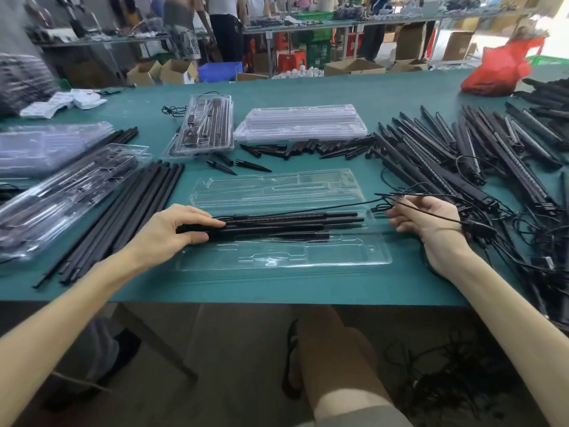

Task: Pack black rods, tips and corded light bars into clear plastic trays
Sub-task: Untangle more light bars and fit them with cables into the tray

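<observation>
An open clear plastic tray lies on the green table in front of me. Black rods and a light bar lie lengthwise across its middle. My left hand grips the left ends of that bundle. My right hand holds the light bar's thin black cord just past the tray's right edge. Loose black rods lie to the left, black tips behind the tray, and a heap of corded light bars to the right.
Packed trays lie stacked at the left, another packed tray and a stack of empty trays farther back. A red bag sits far right. Tangled cords hang over the table's right front. People stand at benches behind.
</observation>
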Motion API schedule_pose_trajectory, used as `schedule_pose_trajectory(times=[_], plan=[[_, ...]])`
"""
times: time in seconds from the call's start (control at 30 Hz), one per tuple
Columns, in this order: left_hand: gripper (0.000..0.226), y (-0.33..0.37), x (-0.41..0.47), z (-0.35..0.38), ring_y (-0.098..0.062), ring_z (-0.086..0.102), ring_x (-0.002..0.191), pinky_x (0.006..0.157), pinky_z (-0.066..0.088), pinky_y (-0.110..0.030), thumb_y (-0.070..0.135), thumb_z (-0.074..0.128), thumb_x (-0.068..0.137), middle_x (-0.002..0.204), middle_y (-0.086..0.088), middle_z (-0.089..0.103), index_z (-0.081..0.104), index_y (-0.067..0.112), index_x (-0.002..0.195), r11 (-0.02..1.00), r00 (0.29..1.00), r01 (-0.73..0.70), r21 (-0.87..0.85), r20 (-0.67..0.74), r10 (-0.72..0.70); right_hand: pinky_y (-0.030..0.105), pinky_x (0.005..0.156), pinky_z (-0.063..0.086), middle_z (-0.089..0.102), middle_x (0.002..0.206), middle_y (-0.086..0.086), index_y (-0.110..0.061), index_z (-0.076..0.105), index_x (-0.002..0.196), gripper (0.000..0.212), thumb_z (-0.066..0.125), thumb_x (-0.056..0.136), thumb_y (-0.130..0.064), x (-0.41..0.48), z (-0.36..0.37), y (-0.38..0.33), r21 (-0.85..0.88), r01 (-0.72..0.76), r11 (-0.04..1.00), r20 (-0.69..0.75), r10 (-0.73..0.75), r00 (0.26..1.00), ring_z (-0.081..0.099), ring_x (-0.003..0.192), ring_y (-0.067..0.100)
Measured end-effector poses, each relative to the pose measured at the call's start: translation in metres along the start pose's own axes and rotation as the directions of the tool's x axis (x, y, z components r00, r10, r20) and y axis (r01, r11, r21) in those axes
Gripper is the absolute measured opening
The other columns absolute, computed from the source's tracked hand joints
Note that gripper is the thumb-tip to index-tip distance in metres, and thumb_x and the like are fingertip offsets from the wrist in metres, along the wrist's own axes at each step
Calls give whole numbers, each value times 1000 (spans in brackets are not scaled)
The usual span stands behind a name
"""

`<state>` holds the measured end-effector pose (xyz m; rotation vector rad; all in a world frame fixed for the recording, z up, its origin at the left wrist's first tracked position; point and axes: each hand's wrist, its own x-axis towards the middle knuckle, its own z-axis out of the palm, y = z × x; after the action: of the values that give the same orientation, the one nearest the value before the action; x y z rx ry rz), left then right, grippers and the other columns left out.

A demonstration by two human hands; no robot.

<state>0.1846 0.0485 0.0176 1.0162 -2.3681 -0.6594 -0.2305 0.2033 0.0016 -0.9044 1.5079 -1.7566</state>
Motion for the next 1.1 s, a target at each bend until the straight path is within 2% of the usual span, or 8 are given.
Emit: schedule_pose_trajectory(times=[0.13, 0.23, 0.4, 0.5, 0.77, 0.87, 1.0, 1.1], plan=[[37, -2, -1, 0, -3, 59, 116, 103, 39, -14, 2, 78, 83, 110, 15, 72, 75, 31, 106, 997, 999, -53, 51, 11, 52, 14, 51, 51, 67, 83, 18, 5, 59, 107, 18, 64, 95, -8, -1, 1, -1, 3, -3, 1000, -2, 3, 1000, 66, 54, 10], [33, 0, 0, 0, -2, 61, 117, 102, 39, -10, 3, 75, 86, 114, 15, 71, 62, 28, 104, 994, 996, -87, 71, 25, 86, 14, 51, 51, 68, 86, 19, 6, 58, 110, 20, 63, 96, -8, -2, 0, -2, 27, -5, 1000, -2, 5, 1000, 67, 57, 10], [44, 4, 3, 4, -8, 58, 113, 105, 42, -30, 20, 80, 84, 116, 11, 67, 62, 22, 124, 967, 994, -111, 227, 18, 110, 14, 53, 53, 70, 85, 16, 5, 59, 110, 20, 63, 95, -7, -2, 0, -2, 33, 5, 999, 10, -5, 1000, 68, 59, 11], [41, 7, 7, 8, -16, 51, 111, 103, 35, -33, 21, 78, 86, 113, 5, 62, 66, 18, 125, 927, 989, -145, 346, 20, 148, 15, 52, 53, 74, 75, 7, 4, 59, 107, 18, 63, 95, -8, -1, -1, 0, 28, 7, 1000, 14, -7, 1000, 68, 59, 12], [33, 8, 9, 12, -28, 56, 97, 95, 47, -41, -8, 73, 84, 105, -8, 67, 69, 3, 114, 874, 979, -196, 445, 45, 197, 16, 50, 51, 74, 71, 5, -4, 62, 97, 6, 64, 96, -10, 3, -3, 5, 23, 12, 1000, 22, -13, 1000, 67, 56, 12], [39, 0, 10, 10, -23, 53, 98, 97, 45, -35, -19, 65, 82, 104, -3, 66, 68, 5, 113, 898, 985, -162, 410, 14, 172, 16, 49, 51, 73, 70, 5, -4, 62, 95, 7, 64, 95, -10, 3, -2, 7, 19, 14, 1000, 25, -15, 1000, 66, 55, 12], [43, -5, 9, 8, -15, 50, 97, 96, 34, -9, -20, 64, 83, 103, 4, 64, 69, 10, 114, 923, 992, -123, 364, 30, 120, 16, 49, 50, 73, 70, 6, -4, 62, 96, 8, 64, 95, -11, 4, -2, 7, 9, 24, 1000, 32, -25, 999, 66, 55, 12], [38, -3, 8, 9, -15, 50, 97, 95, 38, -18, -10, 69, 86, 101, 7, 62, 69, 14, 116, 927, 992, -122, 355, 32, 119, 16, 49, 50, 73, 71, 6, -3, 62, 98, 10, 64, 96, -12, 4, -3, 9, 4, 27, 1000, 34, -27, 999, 66, 55, 12]])
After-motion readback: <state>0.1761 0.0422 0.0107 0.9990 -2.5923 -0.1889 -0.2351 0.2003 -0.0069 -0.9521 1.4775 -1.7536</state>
